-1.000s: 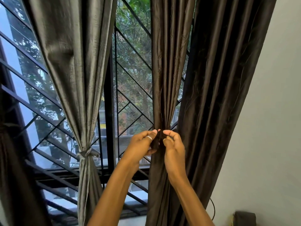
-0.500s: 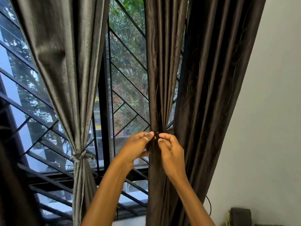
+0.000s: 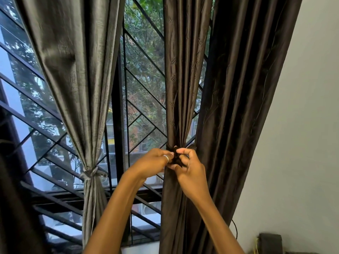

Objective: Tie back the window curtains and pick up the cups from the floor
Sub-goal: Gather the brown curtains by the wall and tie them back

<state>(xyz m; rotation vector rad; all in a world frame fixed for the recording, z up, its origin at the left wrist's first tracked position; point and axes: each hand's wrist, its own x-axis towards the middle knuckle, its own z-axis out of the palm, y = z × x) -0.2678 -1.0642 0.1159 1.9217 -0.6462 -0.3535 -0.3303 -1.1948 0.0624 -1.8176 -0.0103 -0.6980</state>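
Both hands meet at the gathered waist of the dark curtain [image 3: 183, 88], left hand [image 3: 154, 164] and right hand [image 3: 190, 171] pinching its tie-back [image 3: 177, 154] to cinch the knot tight.

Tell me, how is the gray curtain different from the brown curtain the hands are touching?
The gray curtain is lighter; the brown curtain is darker. The gray one's tie is already knotted, while the left hand and right hand work the brown one's tie. Both are cinched at mid-height.
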